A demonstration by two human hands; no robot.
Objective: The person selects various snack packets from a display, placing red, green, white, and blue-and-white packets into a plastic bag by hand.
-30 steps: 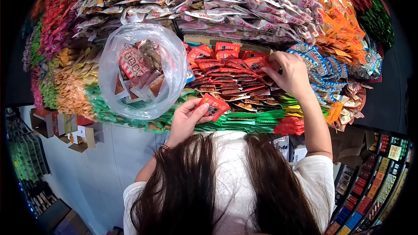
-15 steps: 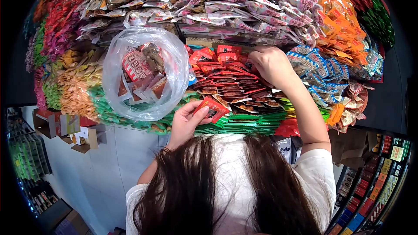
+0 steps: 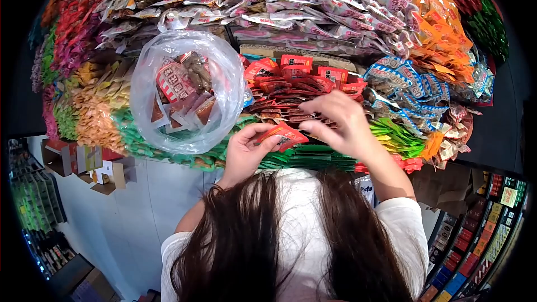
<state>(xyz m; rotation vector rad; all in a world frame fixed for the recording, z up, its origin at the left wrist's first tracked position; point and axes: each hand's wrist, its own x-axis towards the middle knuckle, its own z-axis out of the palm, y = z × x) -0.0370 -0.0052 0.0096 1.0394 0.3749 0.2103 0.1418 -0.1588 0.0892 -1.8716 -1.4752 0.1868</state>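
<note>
- Before me: a heap of packets (image 3: 288,88), with a cardboard edge (image 3: 321,59) behind it.
- Left of the heap: my bag (image 3: 141,106), snacks (image 3: 178,85) inside.
- Lower, to my left: boxes (image 3: 116,174); to my right: shelves (image 3: 475,240).

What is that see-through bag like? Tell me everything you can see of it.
The bag looks like thin, clear plastic, crinkled and shiny where light catches it. Its wide mouth gapes upward in a rough ring, showing several wrapped packets inside, one of them red and white. It rests on the display, partly over green packets, to the left of the stacked red packets. The left hand is near its edge, the right hand farther off; neither holds it.
</note>
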